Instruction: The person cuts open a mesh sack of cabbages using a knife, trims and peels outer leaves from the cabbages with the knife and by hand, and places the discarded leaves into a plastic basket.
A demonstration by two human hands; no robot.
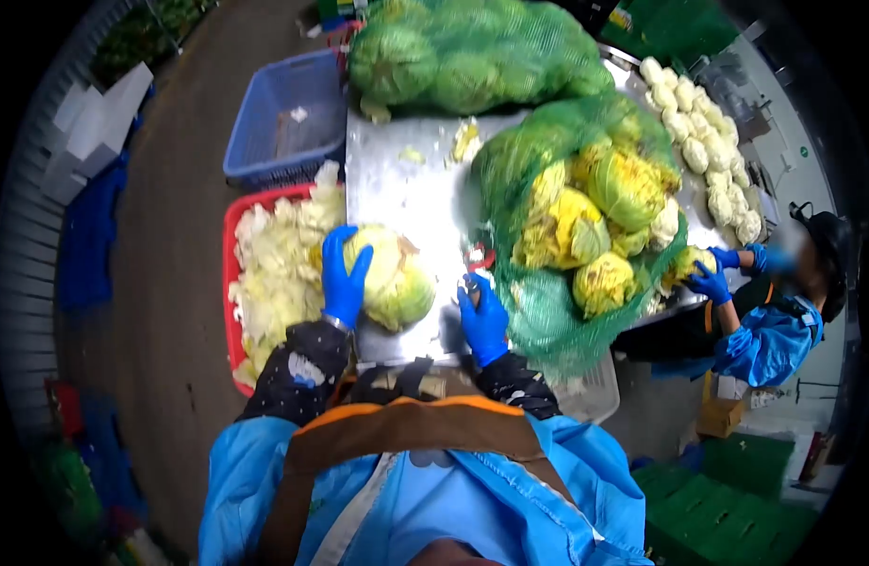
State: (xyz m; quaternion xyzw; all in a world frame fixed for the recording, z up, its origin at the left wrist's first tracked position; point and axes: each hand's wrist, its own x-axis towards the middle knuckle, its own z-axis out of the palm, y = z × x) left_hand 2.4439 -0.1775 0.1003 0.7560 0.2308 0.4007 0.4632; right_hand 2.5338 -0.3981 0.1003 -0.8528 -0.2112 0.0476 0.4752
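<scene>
A pale green cabbage [397, 288] with a brownish patch sits on the metal table [408, 203]. My left hand [344, 281], in a blue glove, grips its left side with thumb and fingers apart. To the right of the cabbage, my blue-gloved right hand [485, 323] is closed around something small and dark, which I cannot make out. Just beyond it lies a small red object [481, 255]. A green mesh sack [547, 316] lies open on the right, with several yellowed cabbages [628, 189] in its mouth.
At the left, a red crate [232, 283] holds loose leaves, and a blue crate [288, 132] stands behind it. Another full mesh sack [481, 57] lies at the back. Trimmed pale heads [703, 132] are piled far right, near a co-worker [769, 325] holding a yellowed cabbage.
</scene>
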